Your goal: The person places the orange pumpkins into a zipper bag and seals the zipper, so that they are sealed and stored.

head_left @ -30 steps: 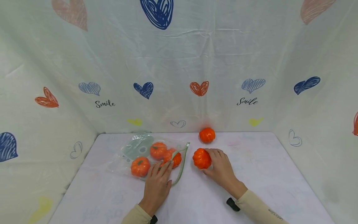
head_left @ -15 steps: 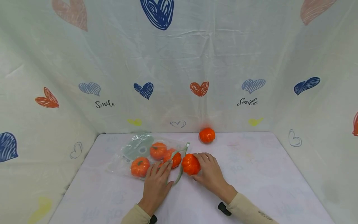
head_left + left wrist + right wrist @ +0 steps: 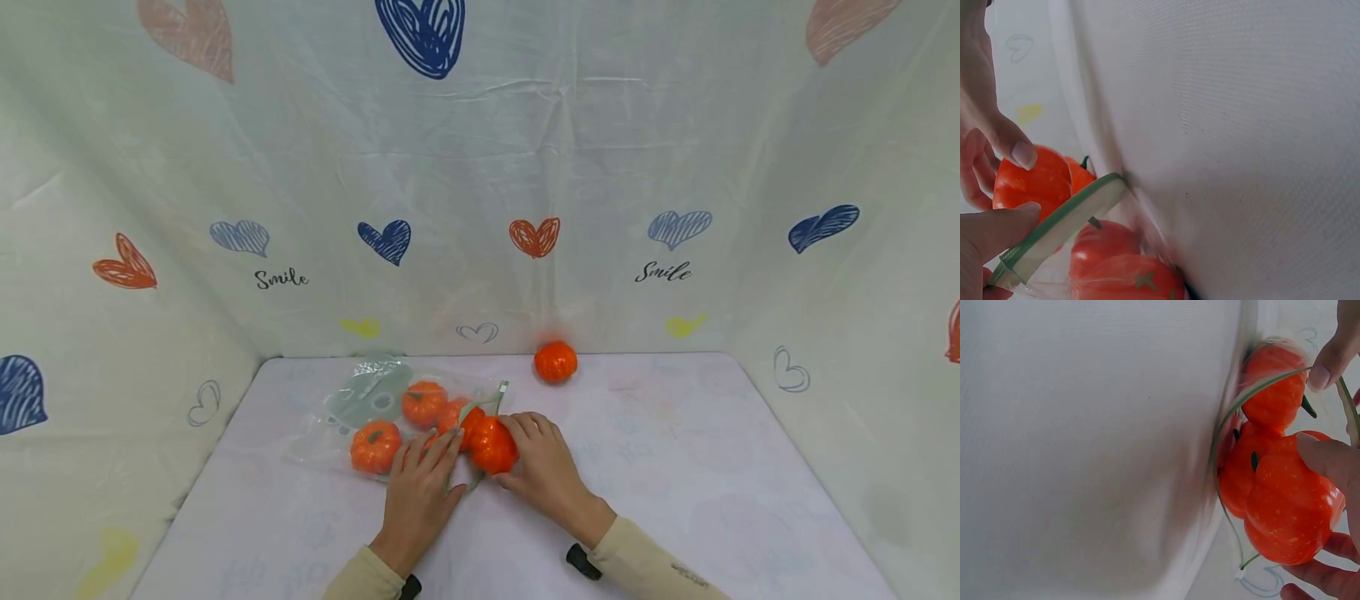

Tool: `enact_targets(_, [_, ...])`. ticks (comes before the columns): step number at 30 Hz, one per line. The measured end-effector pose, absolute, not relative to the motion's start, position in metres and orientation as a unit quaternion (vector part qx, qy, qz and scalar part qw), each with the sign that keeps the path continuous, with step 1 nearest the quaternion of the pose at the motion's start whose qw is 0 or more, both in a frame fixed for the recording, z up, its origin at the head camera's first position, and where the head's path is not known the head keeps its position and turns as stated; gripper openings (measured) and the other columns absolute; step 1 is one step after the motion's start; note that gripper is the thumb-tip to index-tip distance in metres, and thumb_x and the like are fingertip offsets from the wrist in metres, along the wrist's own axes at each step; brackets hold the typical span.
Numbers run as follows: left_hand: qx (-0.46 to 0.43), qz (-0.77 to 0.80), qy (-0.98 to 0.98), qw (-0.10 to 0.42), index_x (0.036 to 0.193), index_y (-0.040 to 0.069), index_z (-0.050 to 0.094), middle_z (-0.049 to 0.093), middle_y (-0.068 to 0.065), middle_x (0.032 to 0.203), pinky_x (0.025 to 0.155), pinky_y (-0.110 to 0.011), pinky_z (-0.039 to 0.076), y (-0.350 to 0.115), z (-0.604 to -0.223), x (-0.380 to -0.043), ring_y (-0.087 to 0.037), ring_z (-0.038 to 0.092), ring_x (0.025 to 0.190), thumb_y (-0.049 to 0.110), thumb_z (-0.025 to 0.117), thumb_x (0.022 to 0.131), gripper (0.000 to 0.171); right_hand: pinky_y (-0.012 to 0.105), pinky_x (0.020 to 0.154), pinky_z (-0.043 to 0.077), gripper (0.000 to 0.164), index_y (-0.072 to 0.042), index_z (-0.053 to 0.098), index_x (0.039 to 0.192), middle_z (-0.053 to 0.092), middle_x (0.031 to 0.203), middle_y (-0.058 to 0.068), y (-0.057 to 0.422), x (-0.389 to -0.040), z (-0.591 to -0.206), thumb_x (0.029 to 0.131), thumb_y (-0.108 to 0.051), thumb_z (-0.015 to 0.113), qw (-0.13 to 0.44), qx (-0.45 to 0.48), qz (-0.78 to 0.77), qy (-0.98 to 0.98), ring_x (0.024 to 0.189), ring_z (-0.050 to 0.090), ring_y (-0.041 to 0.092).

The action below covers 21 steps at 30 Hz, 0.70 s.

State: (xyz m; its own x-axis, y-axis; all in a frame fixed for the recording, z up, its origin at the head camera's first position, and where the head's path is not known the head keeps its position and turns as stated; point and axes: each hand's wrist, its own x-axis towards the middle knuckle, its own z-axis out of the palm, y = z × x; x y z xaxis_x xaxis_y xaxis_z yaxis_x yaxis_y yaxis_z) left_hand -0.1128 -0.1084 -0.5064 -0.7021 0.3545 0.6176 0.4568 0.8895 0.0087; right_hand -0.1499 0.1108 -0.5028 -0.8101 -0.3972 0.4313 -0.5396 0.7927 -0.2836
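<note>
A clear plastic bag [image 3: 367, 393] with a green rim [image 3: 1063, 224] lies on the table with several small orange pumpkins [image 3: 377, 446] inside. My left hand [image 3: 420, 496] pinches the rim near its front side; in the left wrist view the thumb lies over the green strip. Another orange pumpkin [image 3: 492, 447] is gripped by my right hand [image 3: 549, 468], thumb on one side and fingers on the other. It is at the bag's mouth, close against a pumpkin [image 3: 1238, 478] seen just within the rim. Part of the bag's front is hidden under the left hand.
One more orange pumpkin [image 3: 556, 362] stands at the table's back edge, by the hanging cloth [image 3: 600, 292] printed with hearts. The white table [image 3: 675, 483] stretches out to the right of the bag.
My right hand has carried its pumpkin leftward and slightly nearer, from the right of the bag to its mouth. The left hand has stayed almost still on the rim.
</note>
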Motion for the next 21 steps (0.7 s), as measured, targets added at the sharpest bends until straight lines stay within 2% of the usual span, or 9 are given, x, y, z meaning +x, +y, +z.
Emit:
enact_targets(13, [-0.226, -0.078, -0.917, 0.32, 0.138, 0.013, 0.071, 0.071, -0.003, 0.131, 0.102, -0.047, 0.05, -0.108, -0.506, -0.114, -0.031, 0.06, 0.12, 0.032, 0.105, 0.056, 0.09, 0.051, 0.103, 0.054, 0.082, -0.006, 0.063, 0.136, 0.068, 0.124, 0.009, 0.092, -0.156, -0.506, 0.069, -0.036, 0.101, 0.204, 0.266, 0.182, -0.925, 0.118, 0.06, 0.031])
enact_targets(21, [-0.225, -0.082, -0.918, 0.316, 0.138, 0.012, 0.07, 0.071, -0.003, 0.132, 0.101, -0.05, 0.052, -0.108, -0.504, -0.113, -0.032, 0.06, 0.12, 0.032, 0.105, 0.059, 0.089, 0.049, 0.105, 0.054, 0.083, -0.006, 0.062, 0.139, 0.067, 0.127, 0.009, 0.087, -0.155, -0.508, 0.071, -0.038, 0.1, 0.192, 0.255, 0.174, -0.931, 0.12, 0.06, 0.031])
